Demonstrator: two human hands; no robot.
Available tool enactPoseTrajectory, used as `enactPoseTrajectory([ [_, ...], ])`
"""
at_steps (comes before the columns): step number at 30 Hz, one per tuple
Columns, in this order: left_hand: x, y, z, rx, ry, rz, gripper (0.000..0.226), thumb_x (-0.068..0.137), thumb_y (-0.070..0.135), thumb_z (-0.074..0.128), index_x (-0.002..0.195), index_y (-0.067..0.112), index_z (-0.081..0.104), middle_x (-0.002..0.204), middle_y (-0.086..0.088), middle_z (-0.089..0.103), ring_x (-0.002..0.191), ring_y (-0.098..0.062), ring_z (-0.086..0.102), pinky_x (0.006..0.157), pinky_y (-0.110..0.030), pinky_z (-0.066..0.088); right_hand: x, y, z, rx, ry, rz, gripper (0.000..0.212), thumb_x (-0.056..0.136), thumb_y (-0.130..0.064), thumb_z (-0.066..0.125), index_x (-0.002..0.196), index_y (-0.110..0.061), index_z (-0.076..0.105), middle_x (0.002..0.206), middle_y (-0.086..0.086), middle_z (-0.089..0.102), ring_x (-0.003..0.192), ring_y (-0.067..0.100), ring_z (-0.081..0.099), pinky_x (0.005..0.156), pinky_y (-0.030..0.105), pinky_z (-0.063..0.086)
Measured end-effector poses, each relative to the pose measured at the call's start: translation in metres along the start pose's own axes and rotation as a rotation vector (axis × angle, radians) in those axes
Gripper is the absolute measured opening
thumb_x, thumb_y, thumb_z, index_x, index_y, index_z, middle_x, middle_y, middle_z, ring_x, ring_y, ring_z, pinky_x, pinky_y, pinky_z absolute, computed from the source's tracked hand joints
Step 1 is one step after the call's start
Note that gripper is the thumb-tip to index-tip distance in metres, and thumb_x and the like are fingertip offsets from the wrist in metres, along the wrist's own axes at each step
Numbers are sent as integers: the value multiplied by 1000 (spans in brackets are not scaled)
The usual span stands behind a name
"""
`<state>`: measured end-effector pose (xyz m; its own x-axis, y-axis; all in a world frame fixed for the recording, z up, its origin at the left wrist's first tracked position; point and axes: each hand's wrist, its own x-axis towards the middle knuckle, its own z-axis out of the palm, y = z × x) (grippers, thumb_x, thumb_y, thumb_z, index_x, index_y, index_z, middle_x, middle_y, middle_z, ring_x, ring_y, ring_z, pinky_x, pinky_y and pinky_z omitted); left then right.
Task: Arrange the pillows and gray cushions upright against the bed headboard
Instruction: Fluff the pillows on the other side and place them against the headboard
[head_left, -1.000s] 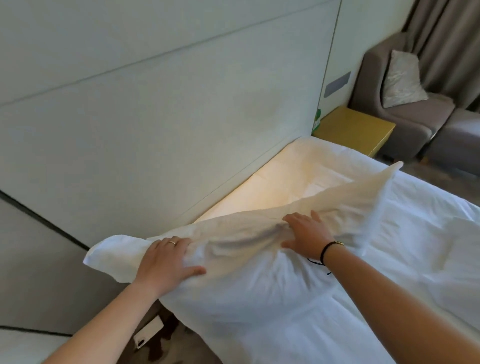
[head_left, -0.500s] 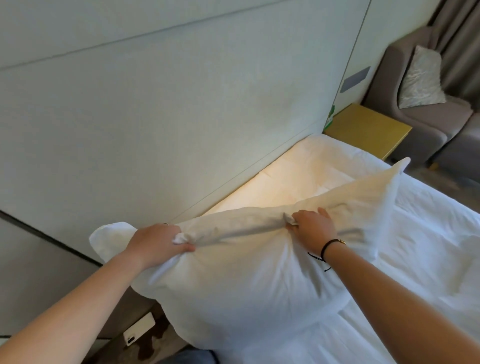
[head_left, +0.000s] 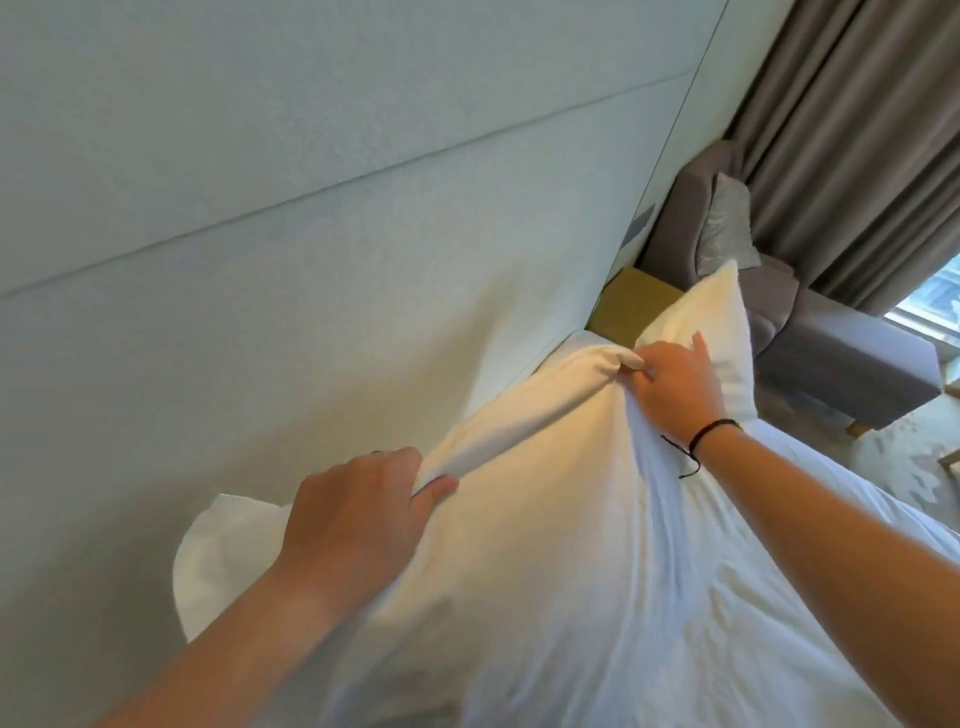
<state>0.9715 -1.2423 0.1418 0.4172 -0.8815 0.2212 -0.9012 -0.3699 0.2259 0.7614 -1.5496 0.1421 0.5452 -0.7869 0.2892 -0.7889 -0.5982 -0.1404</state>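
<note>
A large white pillow (head_left: 545, 545) is lifted in front of the pale padded headboard (head_left: 260, 260), filling the lower middle of the view. My left hand (head_left: 358, 514) grips its top edge near the left corner. My right hand (head_left: 675, 384), with a black cord on the wrist, pinches the same edge further right. The pillow's right corner sticks up past my right hand. The white bed sheet (head_left: 883, 530) shows at the lower right. A gray patterned cushion (head_left: 724, 228) leans in the armchair beyond the bed.
A yellow bedside table (head_left: 631, 306) stands by the bed's far corner. Behind it are a gray armchair (head_left: 831, 353), long gray curtains (head_left: 857, 130) and a window (head_left: 940, 301) at the right edge. Patterned floor lies to the right of the bed.
Both hands went from resting on the pillow to gripping its top edge and raised it. The view tilted up and right, showing the curtains and window.
</note>
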Motion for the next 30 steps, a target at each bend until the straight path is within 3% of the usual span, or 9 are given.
enactPoseTrajectory([
  [2,28,-6,1,0,113,26,51,88,70,25,60,27,28,51,7,40,47,-22,42,45,-27,24,42,-15,-1,93,77,69,17,89,-35,55,79,-25,65,92,4,65,97,30,57,104,57,24],
  [3,42,-8,7,-2,97,15,51,87,71,26,61,28,30,54,6,43,48,-23,44,46,-28,24,57,-23,3,159,80,137,14,89,-35,56,96,-26,65,114,7,61,113,31,51,103,59,25],
  [5,67,-12,35,-10,-57,-38,47,90,71,32,75,28,46,73,3,60,66,-26,59,53,-31,32,62,-48,23,395,-32,335,51,90,-41,61,137,-27,45,154,8,30,139,25,30,111,56,23],
  [8,71,-26,91,-88,-395,-140,51,89,69,45,122,30,50,119,-2,65,108,-28,63,79,-38,48,8,-95,88,650,-393,522,88,88,-51,62,154,-19,12,162,8,7,147,25,12,118,45,16],
  [11,44,-42,133,-179,-557,-246,88,74,87,41,144,32,33,134,1,60,119,-25,60,91,-40,50,-73,-123,145,496,-597,617,97,82,-72,51,154,-31,1,162,8,-5,148,31,4,116,52,15],
  [16,21,-38,152,-213,-620,-239,90,64,96,26,117,30,57,112,7,67,101,-20,65,69,-34,44,-102,-120,142,619,-589,592,96,80,-71,53,153,-34,3,163,0,-6,149,19,0,119,44,14],
  [22,22,-37,140,-309,-500,-178,48,84,77,40,88,30,50,97,4,68,91,-21,65,63,-32,42,-110,-124,128,649,-661,541,94,82,-68,54,153,-32,4,163,-2,-3,149,16,4,117,38,13],
  [27,42,-47,119,-311,-425,-113,38,91,62,46,86,25,52,98,-3,68,92,-29,65,65,-32,43,-115,-138,121,704,-613,526,82,90,-61,51,154,-31,9,163,-4,0,147,15,15,113,32,18],
  [30,48,-73,104,-272,-281,-141,40,91,60,49,77,23,45,89,-8,69,85,-35,66,59,-31,38,-103,-148,112,733,-593,500,71,92,-64,41,152,-35,17,162,-6,12,146,14,19,113,33,19],
])
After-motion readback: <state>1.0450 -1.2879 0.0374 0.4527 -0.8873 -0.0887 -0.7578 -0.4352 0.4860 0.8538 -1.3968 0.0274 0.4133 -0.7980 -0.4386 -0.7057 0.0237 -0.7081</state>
